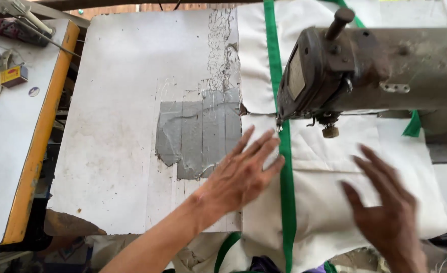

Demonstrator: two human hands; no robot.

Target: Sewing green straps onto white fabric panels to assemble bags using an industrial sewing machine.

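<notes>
White cloth (pixel 329 202): a pale woven piece lying flat on the sewing table, running from the near edge up under the machine head and beyond it. A green band (pixel 286 167) runs lengthwise along it, passing beneath the needle area.

Left hand (pixel 241 174): palm down, fingers spread and extended, resting partly on the table and partly on the cloth's left edge, fingertips just beside the green band. It pinches nothing.

Right hand (pixel 387 212): blurred, palm down, fingers spread, over the cloth to the right of the band; whether it presses the fabric or hovers just above cannot be told.

Sewing machine (pixel 355 71): old, worn metal head, set across the upper right, its foot area standing on the band between the two hands.

Table top (pixel 117 126): white, scuffed board with a patch of grey tape strips (pixel 198 134) just left of the cloth.

Side bench (pixel 16 131): white surface with an orange edge, far left, bearing a small yellow box (pixel 13 76) and tools.

Handling note, as a judgement: feeding goes best with both palms flat, even tension on either side of the band, the band kept straight toward the foot, and fingertips well apart from the needle.
</notes>
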